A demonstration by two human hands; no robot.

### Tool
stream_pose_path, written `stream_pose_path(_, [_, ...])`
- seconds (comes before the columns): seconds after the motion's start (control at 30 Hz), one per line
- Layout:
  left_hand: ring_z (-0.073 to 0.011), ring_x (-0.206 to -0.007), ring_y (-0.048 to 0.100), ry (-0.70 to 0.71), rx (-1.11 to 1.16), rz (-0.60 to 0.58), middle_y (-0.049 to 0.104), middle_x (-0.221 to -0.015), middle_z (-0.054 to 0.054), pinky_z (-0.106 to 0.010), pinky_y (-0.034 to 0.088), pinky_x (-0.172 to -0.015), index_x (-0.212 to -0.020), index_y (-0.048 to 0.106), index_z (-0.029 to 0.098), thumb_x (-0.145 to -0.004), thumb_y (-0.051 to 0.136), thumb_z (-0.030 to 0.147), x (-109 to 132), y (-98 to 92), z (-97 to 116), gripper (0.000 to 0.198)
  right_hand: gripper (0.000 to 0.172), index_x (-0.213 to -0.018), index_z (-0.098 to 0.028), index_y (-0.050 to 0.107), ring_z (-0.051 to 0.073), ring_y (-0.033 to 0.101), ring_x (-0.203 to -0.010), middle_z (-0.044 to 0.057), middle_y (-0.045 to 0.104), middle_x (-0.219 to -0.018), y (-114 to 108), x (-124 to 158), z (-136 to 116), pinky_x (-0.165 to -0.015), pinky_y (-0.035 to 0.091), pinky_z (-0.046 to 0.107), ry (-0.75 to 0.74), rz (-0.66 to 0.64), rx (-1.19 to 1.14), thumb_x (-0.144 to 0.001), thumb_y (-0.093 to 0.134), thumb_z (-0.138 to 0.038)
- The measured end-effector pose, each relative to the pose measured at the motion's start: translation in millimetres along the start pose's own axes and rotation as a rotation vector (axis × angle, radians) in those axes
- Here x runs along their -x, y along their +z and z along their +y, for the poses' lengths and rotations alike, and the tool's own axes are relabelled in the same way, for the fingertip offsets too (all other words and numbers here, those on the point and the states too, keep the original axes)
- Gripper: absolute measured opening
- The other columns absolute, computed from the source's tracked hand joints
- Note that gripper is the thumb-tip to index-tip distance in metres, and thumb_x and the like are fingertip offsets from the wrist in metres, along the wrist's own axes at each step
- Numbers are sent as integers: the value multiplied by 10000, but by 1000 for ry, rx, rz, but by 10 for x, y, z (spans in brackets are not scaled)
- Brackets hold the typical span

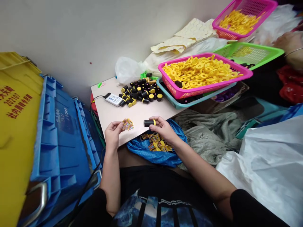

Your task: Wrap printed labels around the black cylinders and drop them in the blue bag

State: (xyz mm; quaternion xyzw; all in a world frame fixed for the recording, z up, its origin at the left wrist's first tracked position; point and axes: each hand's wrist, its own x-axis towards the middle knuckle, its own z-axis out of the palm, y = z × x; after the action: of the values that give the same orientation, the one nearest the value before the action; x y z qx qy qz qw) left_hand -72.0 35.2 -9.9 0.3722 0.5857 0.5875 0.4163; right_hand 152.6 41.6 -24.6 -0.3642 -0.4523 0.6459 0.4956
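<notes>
The left hand [113, 134] pinches a printed label [127, 124], fingers together; the right hand [163, 129] clamps a bare black yellow-capped cylinder [149, 123]. Labelled cylinders [156, 142] lie below the board [123, 110]; unlabelled cylinders [139, 93] stand on it.

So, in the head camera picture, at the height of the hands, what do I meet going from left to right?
Yellow crate, blue plastic crate, left hand, small printed gold labels, black cylinder with yellow end, right hand, grey sack, white plastic sack.
</notes>
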Motion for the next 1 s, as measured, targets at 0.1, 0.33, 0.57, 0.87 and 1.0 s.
stream_pose_path(0.1, [-119,-619,641,-73,120,-93,693,-688,-22,-223,506,-576,-731,651,134,-575,812,362,186,126,114,320,419,-997,-213,545,115,584,-686,-11,632,-801,121,-1,-108,-644,446,249,8,-33,-68,-672,754,-376])
stream_pose_path(0.33, [-97,-596,627,-124,250,-140,688,-652,0,-202,515,-578,-674,677,141,-524,846,391,346,277,205,336,395,-940,-206,611,122,557,-738,-2,604,-840,179,17,-217,-668,444,246,-15,-90,16,-642,776,-407])
stream_pose_path(0.57, [-122,-578,644,-181,227,-173,698,-659,-15,-220,534,-543,-664,677,145,-521,842,426,346,288,197,356,453,-1063,-210,620,118,520,-651,-4,581,-807,79,19,-109,-608,424,259,-25,-105,219,-680,747,-414])
stream_pose_path(0.87, [-122,-579,644,-230,269,-206,709,-684,-23,-210,527,-518,-675,675,149,-544,829,464,350,382,244,374,411,-1022,-198,625,123,510,-647,-4,576,-765,36,62,-123,-599,412,258,-37,-124,235,-697,734,-426])
stream_pose_path(1.0, [-148,-617,662,-223,222,-278,718,-708,-40,-247,549,-575,-668,666,144,-552,830,454,370,397,260,370,407,-994,-201,628,144,548,-718,8,603,-814,19,56,-130,-647,436,277,-36,-101,168,-679,744,-431])
